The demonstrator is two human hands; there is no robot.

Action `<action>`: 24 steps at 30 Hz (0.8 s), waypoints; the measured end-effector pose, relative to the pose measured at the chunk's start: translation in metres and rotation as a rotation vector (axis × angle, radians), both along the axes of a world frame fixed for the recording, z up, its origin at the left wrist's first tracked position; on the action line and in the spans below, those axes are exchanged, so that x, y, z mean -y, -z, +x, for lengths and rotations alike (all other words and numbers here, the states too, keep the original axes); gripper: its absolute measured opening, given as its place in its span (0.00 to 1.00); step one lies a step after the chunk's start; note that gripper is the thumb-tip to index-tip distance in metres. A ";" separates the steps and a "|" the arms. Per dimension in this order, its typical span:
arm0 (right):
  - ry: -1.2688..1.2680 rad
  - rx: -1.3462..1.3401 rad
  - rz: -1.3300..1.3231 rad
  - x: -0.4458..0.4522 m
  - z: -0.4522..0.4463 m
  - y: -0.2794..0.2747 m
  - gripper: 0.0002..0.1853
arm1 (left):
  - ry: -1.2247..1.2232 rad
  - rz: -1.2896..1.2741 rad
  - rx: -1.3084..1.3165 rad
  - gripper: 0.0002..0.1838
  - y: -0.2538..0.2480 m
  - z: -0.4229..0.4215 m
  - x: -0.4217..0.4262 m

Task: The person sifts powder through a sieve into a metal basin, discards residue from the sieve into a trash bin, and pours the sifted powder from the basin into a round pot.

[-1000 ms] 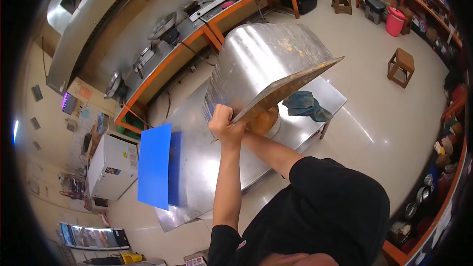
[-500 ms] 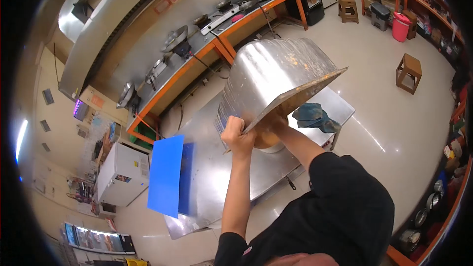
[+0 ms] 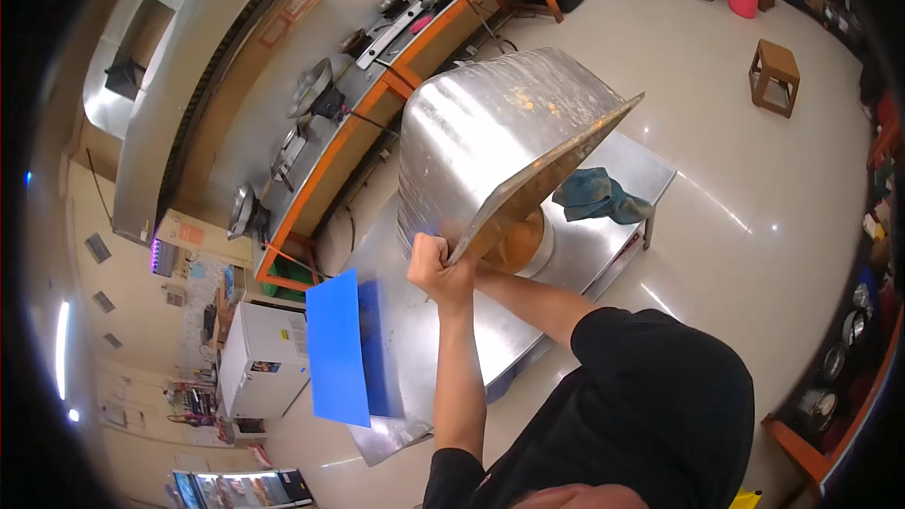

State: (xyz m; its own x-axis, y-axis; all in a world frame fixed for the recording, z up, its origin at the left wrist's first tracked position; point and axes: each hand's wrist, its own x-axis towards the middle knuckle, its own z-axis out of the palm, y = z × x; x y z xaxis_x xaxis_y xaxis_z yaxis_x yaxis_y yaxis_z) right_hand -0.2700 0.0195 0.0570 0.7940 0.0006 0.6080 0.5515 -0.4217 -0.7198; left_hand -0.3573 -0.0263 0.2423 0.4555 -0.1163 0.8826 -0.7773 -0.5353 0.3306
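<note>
A large, deep stainless-steel basin [image 3: 500, 132] is tilted on its side above the steel table, its opening facing down toward me. My left hand [image 3: 437, 271] is closed around the near corner of its rim. Smears of orange-brown residue mark the basin's outside. Below its mouth stands a round pale container [image 3: 544, 259] with orange-brown contents [image 3: 514, 243]. My right forearm [image 3: 533, 304] passes behind my left wrist and under the rim; the hand itself is hidden there, so its fingers do not show.
On the steel table [image 3: 589, 264] lie a crumpled dark teal cloth [image 3: 600, 196] to the right and a blue board [image 3: 337, 349] at the left end. Behind it runs an orange-framed cooking counter [image 3: 377, 99] with woks. A brown stool [image 3: 775, 75] stands on the floor at right.
The basin and my left hand have shifted slightly left in view, showing more of the container below. My right forearm has swung left, under the basin's rim. The camera view has turned.
</note>
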 end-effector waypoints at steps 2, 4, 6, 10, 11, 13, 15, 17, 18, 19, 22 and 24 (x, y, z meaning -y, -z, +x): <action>0.033 -0.028 -0.015 0.002 0.015 0.016 0.16 | -0.019 -0.008 -0.002 0.16 0.004 0.003 -0.004; 0.077 -0.151 -0.072 0.027 0.043 0.043 0.16 | -0.024 -0.032 -0.015 0.16 0.012 0.000 -0.006; 0.104 -0.256 -0.132 0.059 0.056 0.064 0.16 | -0.007 -0.048 -0.012 0.15 0.010 0.001 -0.004; 0.141 -0.346 -0.247 0.106 0.065 0.052 0.16 | -0.012 -0.035 0.014 0.19 0.009 0.001 -0.003; 0.133 -0.360 -0.278 0.122 0.066 0.049 0.16 | -0.010 -0.047 0.008 0.19 0.008 0.001 -0.001; 0.116 -0.376 -0.315 0.128 0.067 0.041 0.16 | -0.007 -0.063 0.002 0.20 0.010 -0.002 -0.003; 0.108 -0.372 -0.344 0.125 0.060 0.044 0.16 | 0.009 -0.082 0.015 0.19 0.012 0.001 -0.006; 0.103 -0.366 -0.371 0.121 0.046 0.056 0.16 | 0.015 -0.072 0.063 0.19 0.008 0.009 -0.013; 0.102 -0.372 -0.383 0.118 0.033 0.060 0.16 | 0.015 -0.065 0.080 0.18 0.007 0.011 -0.017; 0.099 -0.368 -0.397 0.116 0.028 0.062 0.16 | 0.009 -0.050 0.067 0.15 0.007 0.013 -0.020; 0.058 -0.241 -0.304 0.088 0.024 0.019 0.16 | 0.001 0.004 0.046 0.11 0.003 0.016 -0.026; -0.128 0.020 -0.021 0.073 0.009 -0.049 0.20 | 0.005 -0.020 0.059 0.08 0.003 0.015 -0.020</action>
